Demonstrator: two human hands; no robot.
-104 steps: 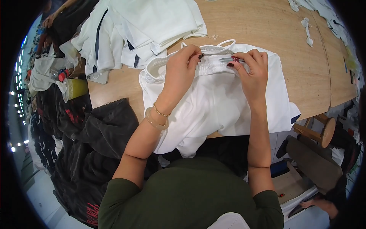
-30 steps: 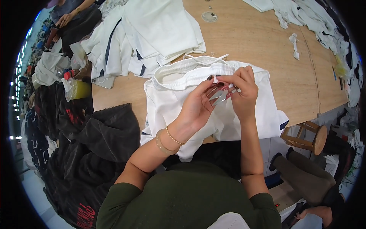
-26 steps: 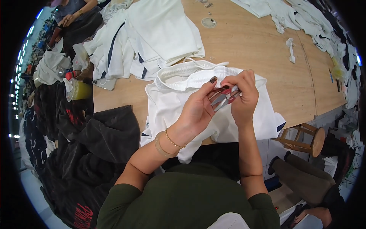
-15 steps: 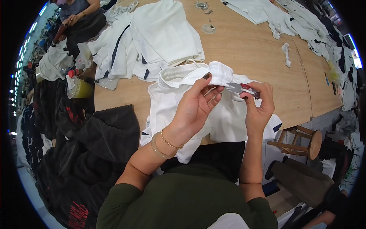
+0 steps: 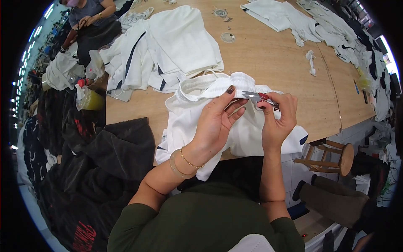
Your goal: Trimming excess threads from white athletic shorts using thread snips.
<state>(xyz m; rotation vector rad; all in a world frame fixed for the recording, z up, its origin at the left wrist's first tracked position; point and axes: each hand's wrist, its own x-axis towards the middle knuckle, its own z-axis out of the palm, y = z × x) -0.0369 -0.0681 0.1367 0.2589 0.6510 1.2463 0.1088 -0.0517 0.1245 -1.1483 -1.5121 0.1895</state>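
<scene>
White trousers or shorts [image 5: 191,113] with a gathered elastic waistband [image 5: 241,80] and dark blue corner patches lie in front of me on the table. My left hand [image 5: 220,111] pinches the waistband between thumb and fingers, lifting its edge a little. In my right hand [image 5: 279,115] are small thread snips [image 5: 261,97] with a red part and grey blades. Their tips point left and lie against the waistband edge, close to my left thumb. Whether the blades touch a thread is too small to tell.
Folded white garments [image 5: 180,42] are stacked at the far left of the wooden table [image 5: 268,54]. A cup of yellow-green drink [image 5: 91,100] stands beside a phone [image 5: 120,95]. Dark cloth [image 5: 121,143] hangs at the left. A wooden stool [image 5: 346,159] stands right. Another person [image 5: 90,17] works far left.
My right hand and the snips have moved left, bringing the blades closer to my left thumb. My left hand still pinches the waistband.
</scene>
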